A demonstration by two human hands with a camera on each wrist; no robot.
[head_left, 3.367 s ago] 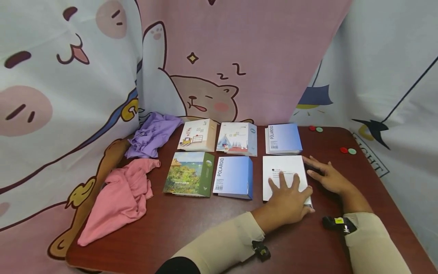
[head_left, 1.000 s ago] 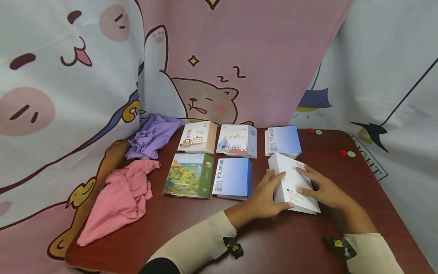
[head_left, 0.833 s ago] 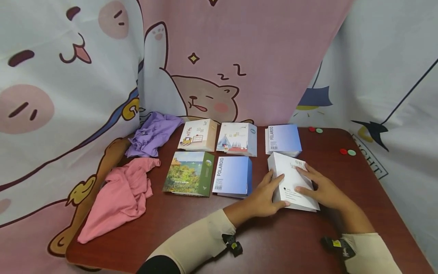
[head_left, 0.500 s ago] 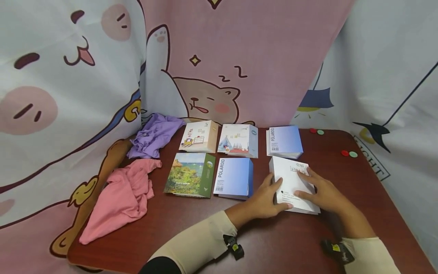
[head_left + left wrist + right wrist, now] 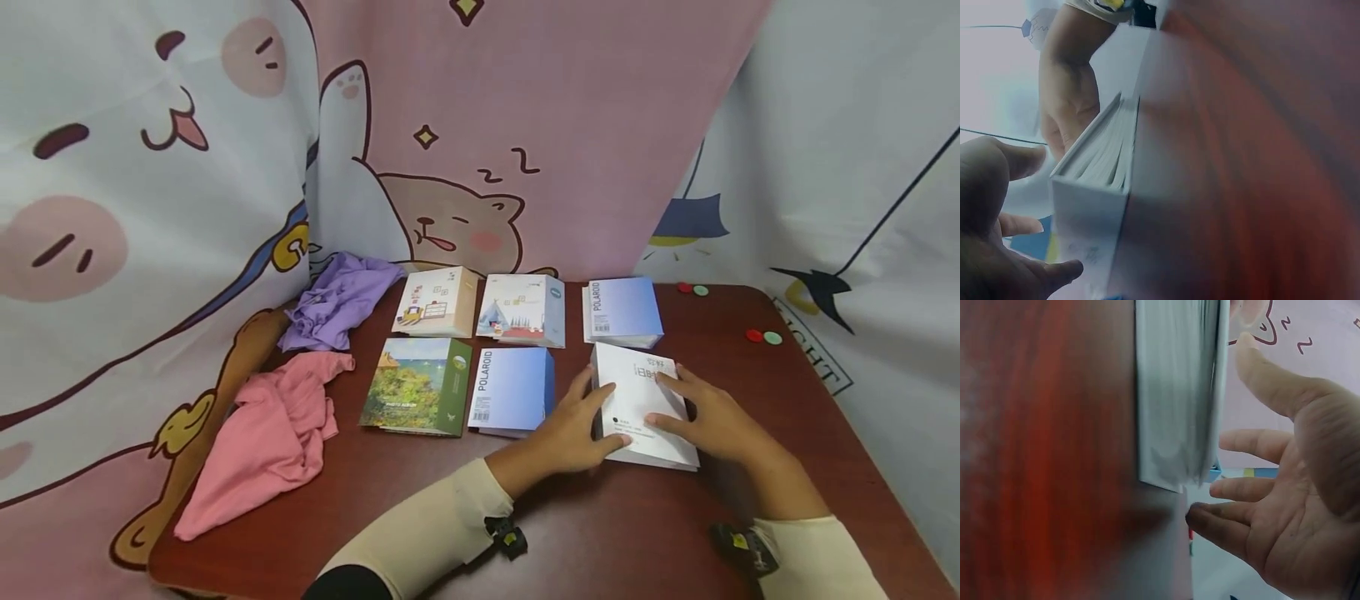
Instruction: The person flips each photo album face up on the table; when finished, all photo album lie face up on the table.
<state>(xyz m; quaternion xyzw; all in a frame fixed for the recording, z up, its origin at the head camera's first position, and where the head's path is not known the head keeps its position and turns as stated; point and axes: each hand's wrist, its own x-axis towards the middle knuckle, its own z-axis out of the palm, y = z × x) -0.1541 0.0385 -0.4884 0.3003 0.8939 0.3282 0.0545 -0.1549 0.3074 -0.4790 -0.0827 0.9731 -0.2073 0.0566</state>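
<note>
A thick white photo album [image 5: 647,408] lies on the table at the right of the front row, slightly askew, its spine toward the left. My left hand [image 5: 570,429] is at the spine side, fingers spread and relaxed, thumb near the lower cover edge. In the left wrist view, that hand [image 5: 997,231] sits beside the spine [image 5: 1088,219], and the pages fan between the covers. My right hand [image 5: 716,421] is at the opposite edge, thumb over the cover. The right wrist view has its fingers [image 5: 1241,447] extended beside the page edges [image 5: 1175,394].
To the left lie a blue Polaroid album [image 5: 510,387] and a green landscape album [image 5: 415,386]. Behind are a beige album [image 5: 435,302], a tent-print album [image 5: 520,308] and another blue album [image 5: 622,308]. Pink cloth [image 5: 270,433], purple cloth [image 5: 341,300] and red-green discs [image 5: 763,337] flank them.
Earlier my left hand lay spread on top of the white album. Since then the album has been turned and tilted, then lowered flatter, and my left hand has shifted to its spine side.
</note>
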